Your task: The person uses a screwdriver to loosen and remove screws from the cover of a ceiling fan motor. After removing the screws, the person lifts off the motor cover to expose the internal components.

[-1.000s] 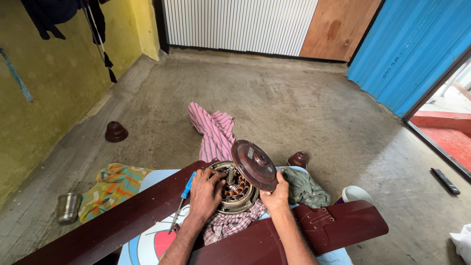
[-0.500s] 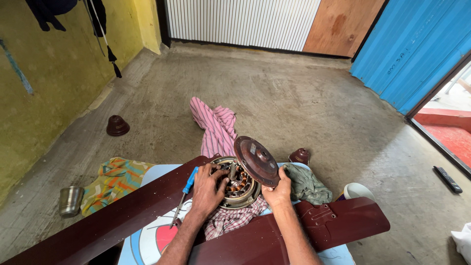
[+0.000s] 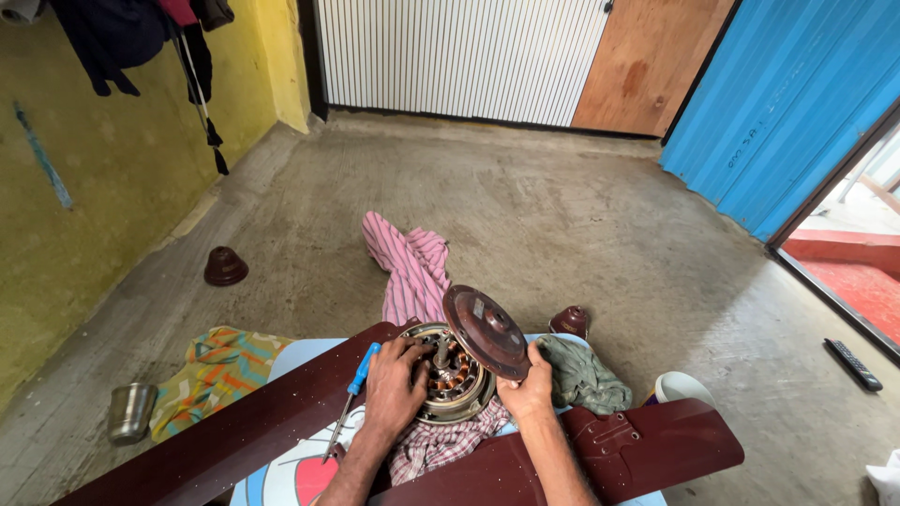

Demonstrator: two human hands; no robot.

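A ceiling fan motor with copper windings lies open on a checked cloth on a low light-blue table. My left hand rests on the motor's left rim, fingers over the windings. My right hand grips the lower edge of the round brown motor cover, which stands tilted up off the motor. A blue-handled screwdriver lies just left of my left hand. Dark brown fan blades stretch out to both sides.
A pink striped cloth lies on the concrete floor beyond the motor. Two brown fan canopies, a green rag, a white cup, a steel tumbler, a colourful cloth and a remote are around.
My right hand has tipped the brown cover a little higher off the motor. My left hand stays on the motor's rim.
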